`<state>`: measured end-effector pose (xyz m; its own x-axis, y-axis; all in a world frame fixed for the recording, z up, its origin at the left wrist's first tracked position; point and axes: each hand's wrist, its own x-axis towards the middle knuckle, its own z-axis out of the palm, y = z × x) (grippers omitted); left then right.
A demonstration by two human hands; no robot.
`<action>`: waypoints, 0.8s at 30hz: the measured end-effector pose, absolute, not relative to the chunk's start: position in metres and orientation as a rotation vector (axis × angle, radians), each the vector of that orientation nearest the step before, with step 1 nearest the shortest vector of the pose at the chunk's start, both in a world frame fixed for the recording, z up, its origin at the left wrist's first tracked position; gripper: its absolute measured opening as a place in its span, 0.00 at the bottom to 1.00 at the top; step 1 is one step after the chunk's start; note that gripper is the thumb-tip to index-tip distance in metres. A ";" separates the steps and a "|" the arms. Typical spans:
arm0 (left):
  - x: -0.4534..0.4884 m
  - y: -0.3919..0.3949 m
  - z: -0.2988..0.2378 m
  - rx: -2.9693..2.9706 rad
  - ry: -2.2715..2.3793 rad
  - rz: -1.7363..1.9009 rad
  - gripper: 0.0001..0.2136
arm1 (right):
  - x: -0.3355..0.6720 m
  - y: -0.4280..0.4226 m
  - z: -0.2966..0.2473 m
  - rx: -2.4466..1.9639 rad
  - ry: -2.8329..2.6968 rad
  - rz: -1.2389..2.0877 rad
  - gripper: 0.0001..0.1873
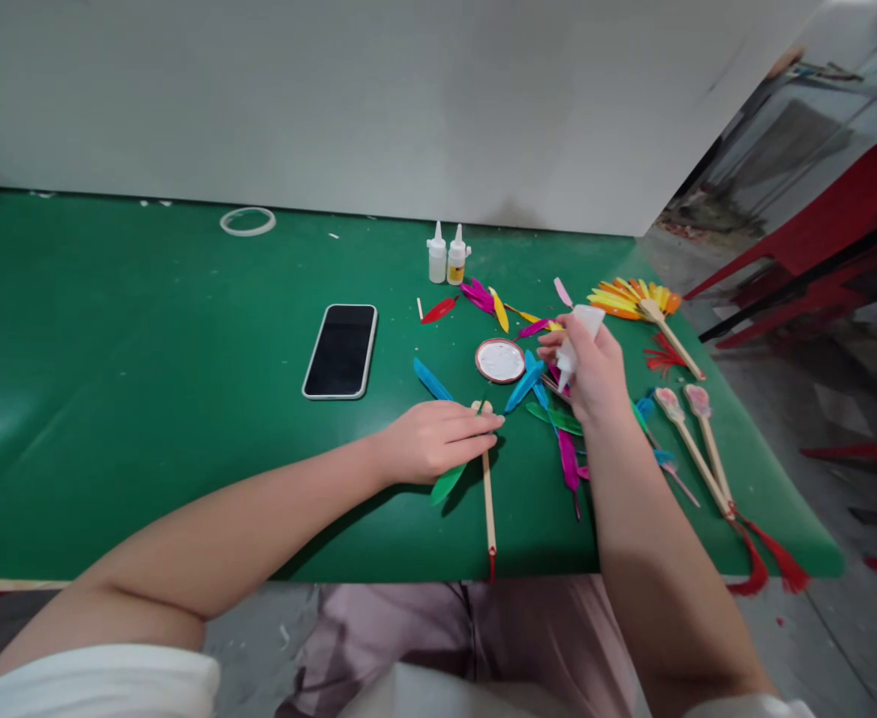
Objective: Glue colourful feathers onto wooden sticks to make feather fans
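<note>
My left hand (438, 439) lies over the upper part of a wooden fan handle (489, 504), fingers stretched and close together. A green feather (448, 485) is held under the fingers, its vane sticking out below them. A blue feather (432, 379) lies just above this hand. My right hand (599, 369) is closed around a white glue bottle (579, 344), tilted with its nozzle down. Beneath it lie blue feathers (526, 382), a green feather (554, 417) and a magenta feather (569, 459). A round white disc with a red rim (500, 360) sits between the hands.
Two glue bottles (447, 257) stand at the back; a phone (340, 351) lies left. To the right are a yellow-orange feather fan (637, 299) and two wooden handles with red tassels (696, 439). A white ring (247, 221) lies near the wall. Red chairs (842, 209) stand beyond the table.
</note>
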<state>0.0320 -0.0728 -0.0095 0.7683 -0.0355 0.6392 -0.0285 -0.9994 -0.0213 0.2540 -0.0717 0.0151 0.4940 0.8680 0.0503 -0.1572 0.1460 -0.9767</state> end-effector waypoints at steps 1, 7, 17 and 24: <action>0.032 -0.073 -0.009 -2.942 0.054 -1.063 0.12 | 0.252 -0.072 0.014 -1.218 -0.756 0.852 0.19; 0.032 -0.074 -0.006 -2.915 0.046 -1.059 0.12 | 0.244 -0.076 0.015 -1.359 -0.825 0.802 0.27; 0.034 -0.073 -0.008 -2.889 -0.012 -0.995 0.11 | 0.232 -0.084 0.022 -1.268 -0.915 0.912 0.22; 0.034 -0.075 -0.004 -2.883 -0.052 -0.969 0.13 | 0.235 -0.091 0.030 -1.355 -1.030 0.817 0.23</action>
